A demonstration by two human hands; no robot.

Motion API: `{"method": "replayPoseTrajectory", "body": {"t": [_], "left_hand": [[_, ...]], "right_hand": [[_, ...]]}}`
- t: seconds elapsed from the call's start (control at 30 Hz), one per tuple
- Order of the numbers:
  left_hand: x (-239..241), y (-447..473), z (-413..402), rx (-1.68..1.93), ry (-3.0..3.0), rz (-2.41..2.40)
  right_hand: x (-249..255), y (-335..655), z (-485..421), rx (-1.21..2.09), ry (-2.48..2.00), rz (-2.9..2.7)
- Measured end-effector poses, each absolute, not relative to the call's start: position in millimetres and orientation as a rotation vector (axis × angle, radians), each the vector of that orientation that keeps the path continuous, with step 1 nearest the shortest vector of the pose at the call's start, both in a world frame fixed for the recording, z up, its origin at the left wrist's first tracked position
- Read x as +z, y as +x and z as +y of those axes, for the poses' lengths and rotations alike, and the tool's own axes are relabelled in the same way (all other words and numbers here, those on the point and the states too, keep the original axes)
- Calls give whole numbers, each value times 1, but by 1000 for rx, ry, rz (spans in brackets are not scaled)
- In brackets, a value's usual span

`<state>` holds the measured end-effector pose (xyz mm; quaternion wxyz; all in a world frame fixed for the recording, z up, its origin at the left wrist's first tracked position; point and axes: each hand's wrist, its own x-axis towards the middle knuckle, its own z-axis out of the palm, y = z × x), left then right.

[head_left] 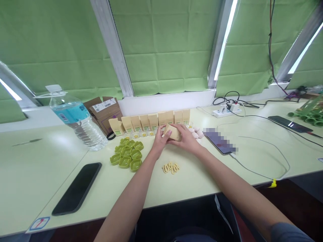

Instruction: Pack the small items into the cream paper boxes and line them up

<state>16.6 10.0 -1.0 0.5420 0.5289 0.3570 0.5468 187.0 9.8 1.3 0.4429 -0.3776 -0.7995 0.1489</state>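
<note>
Both hands meet at the middle of the pale table, around a small tan cardboard box (172,132). My left hand (159,140) grips its left end and my right hand (186,137) wraps its right side. Just behind them runs a row of several open tan boxes (148,122) with small yellow pieces in front. A cluster of green plastic trays (128,154) lies left of my left hand. Several cream-coloured rings (171,167) lie in front of my hands. Pink pieces (196,133) sit right of my right hand.
A big water bottle (77,119) lies at the left, a brown carton (105,112) behind it. A black phone (77,187) rests near the front edge, another phone (219,142) with a cable on the right, a third phone (289,123) far right. A power strip (226,110) sits by the window ledge.
</note>
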Motion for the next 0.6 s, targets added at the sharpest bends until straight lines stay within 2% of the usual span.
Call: {"method": "replayPoseTrajectory", "body": {"t": [0.6], "left_hand": [[-5, 12, 20, 1290, 1334, 933]], "right_hand": [[4, 202, 17, 289, -899, -2084]]}}
